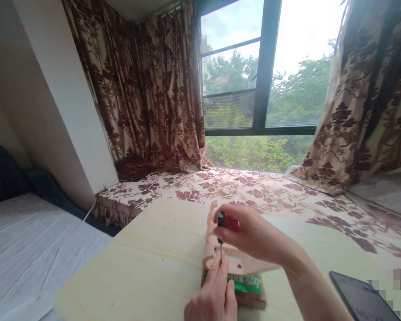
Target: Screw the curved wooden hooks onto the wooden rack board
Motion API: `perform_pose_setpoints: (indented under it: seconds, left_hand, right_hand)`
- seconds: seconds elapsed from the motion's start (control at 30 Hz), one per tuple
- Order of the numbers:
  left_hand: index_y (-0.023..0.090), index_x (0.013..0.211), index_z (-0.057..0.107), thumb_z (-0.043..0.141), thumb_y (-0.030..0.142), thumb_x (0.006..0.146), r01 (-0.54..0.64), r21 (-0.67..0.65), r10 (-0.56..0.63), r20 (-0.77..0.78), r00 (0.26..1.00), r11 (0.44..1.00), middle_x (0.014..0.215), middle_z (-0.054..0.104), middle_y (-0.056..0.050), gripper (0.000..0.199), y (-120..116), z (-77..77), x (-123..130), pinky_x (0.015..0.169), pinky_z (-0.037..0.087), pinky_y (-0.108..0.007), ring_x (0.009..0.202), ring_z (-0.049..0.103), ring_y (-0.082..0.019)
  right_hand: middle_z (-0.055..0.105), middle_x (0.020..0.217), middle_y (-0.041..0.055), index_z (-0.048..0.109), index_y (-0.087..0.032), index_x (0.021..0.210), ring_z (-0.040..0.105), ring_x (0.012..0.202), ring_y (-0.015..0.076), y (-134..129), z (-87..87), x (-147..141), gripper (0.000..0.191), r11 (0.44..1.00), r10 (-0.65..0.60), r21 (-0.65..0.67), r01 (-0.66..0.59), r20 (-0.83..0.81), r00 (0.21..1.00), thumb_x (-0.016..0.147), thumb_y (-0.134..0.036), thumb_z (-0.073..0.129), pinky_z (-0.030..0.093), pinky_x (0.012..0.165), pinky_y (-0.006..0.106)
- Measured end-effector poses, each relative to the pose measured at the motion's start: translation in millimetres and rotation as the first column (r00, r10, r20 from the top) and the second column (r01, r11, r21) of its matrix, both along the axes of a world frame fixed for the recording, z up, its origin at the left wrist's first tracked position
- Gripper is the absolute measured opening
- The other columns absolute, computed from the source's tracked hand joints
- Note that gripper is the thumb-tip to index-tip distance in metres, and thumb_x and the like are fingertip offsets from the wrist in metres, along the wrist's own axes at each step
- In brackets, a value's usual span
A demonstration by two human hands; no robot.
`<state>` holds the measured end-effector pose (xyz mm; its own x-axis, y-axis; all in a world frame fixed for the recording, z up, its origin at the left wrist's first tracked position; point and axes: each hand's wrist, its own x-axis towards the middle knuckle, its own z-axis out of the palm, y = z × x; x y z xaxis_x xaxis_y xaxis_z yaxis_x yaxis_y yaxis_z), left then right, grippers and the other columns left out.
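My right hand [250,234] grips a small screwdriver [221,223] with a black and red handle, held upright with its tip pointing down. The tip meets a light wooden cut-out piece [235,264] with a wavy edge. My left hand [214,292] comes in from below, and its fingertips pinch at the screwdriver's thin shaft and press on the wooden piece. Under the wood lies a green and brown packet [249,285]. All of this sits on a pale wooden table top [147,263].
A dark phone or tablet [361,296] lies at the table's right front corner. Behind the table is a floral-covered window seat [254,187], curtains [153,89] and a large window [263,67]. A bed with a white sheet [30,240] stands to the left.
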<state>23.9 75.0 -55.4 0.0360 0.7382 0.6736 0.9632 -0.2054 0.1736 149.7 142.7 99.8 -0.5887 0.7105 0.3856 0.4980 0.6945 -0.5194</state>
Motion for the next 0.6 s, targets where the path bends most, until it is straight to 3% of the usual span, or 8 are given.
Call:
perform_pose_setpoints:
  seconds: [0.1,0.23,0.3,0.37,0.47,0.6]
  left_hand:
    - [0.021,0.129,0.051,0.031,0.014,0.085,-0.032,0.022,0.032,0.022,0.999,0.999,0.130,0.055,-0.002,0.049,3.9,-9.8,4.3,0.073,0.053,-0.016,0.098,0.065,-0.012]
    - [0.022,0.126,0.054,0.032,0.015,0.084,-0.023,0.096,0.021,0.020,1.000,0.995,0.126,0.058,-0.001,0.047,8.1,-15.8,0.7,0.068,0.054,-0.015,0.097,0.065,-0.012]
    - [0.021,0.126,0.054,0.034,0.016,0.084,0.020,0.132,-0.018,-0.017,1.000,0.991,0.124,0.059,-0.002,0.046,7.5,-12.6,-3.7,0.063,0.053,-0.013,0.095,0.066,-0.012]
    - [0.020,0.131,0.049,0.039,0.017,0.085,0.084,0.049,-0.080,-0.086,0.993,0.995,0.128,0.056,-0.004,0.047,4.9,-6.1,-7.3,0.061,0.051,-0.010,0.097,0.065,-0.011]
    - [0.017,0.131,0.048,0.040,0.016,0.085,0.058,0.020,-0.055,-0.114,0.992,0.998,0.131,0.053,-0.006,0.047,0.8,3.1,-8.8,0.060,0.052,-0.011,0.096,0.066,-0.011]
    - [0.013,0.126,0.052,0.037,0.017,0.086,0.074,0.067,-0.060,-0.183,0.981,0.995,0.126,0.057,-0.008,0.043,0.6,7.7,-6.8,0.057,0.052,-0.012,0.092,0.067,-0.011]
  right_hand:
    - [0.049,0.063,-0.0034,0.054,-0.019,0.074,0.042,0.058,0.0089,-1.1,-0.8,-0.4,0.014,0.998,0.062,-0.032,-0.063,-0.008,0.998,0.084,-0.028,0.051,0.027,0.052,0.024]
    - [0.048,0.061,-0.0032,0.048,-0.019,0.069,0.039,0.056,0.0093,3.1,-4.7,-7.5,0.021,0.996,-0.091,0.005,0.091,-0.009,0.996,0.083,-0.034,0.054,0.024,0.050,0.025]
    - [0.049,0.062,-0.0029,0.049,-0.019,0.071,0.039,0.056,0.0095,4.4,-5.7,-7.8,0.021,0.995,-0.101,-0.009,0.101,-0.014,0.995,0.081,-0.036,0.056,0.025,0.050,0.025]
    - [0.051,0.064,-0.0029,0.053,-0.019,0.077,0.042,0.058,0.0096,4.2,-5.7,-4.8,0.014,0.999,-0.020,-0.043,0.019,-0.031,0.999,0.081,-0.032,0.056,0.028,0.052,0.023]
    - [0.053,0.066,-0.0029,0.057,-0.020,0.080,0.043,0.059,0.0090,4.4,-5.6,0.0,0.010,0.990,0.097,-0.095,-0.100,-0.039,0.995,0.083,-0.029,0.053,0.030,0.052,0.022]
    - [0.045,0.055,-0.0036,0.042,-0.019,0.061,0.037,0.052,0.0081,8.8,-7.9,-2.5,0.031,0.997,-0.076,-0.015,0.076,-0.026,0.997,0.084,-0.038,0.052,0.023,0.048,0.024]
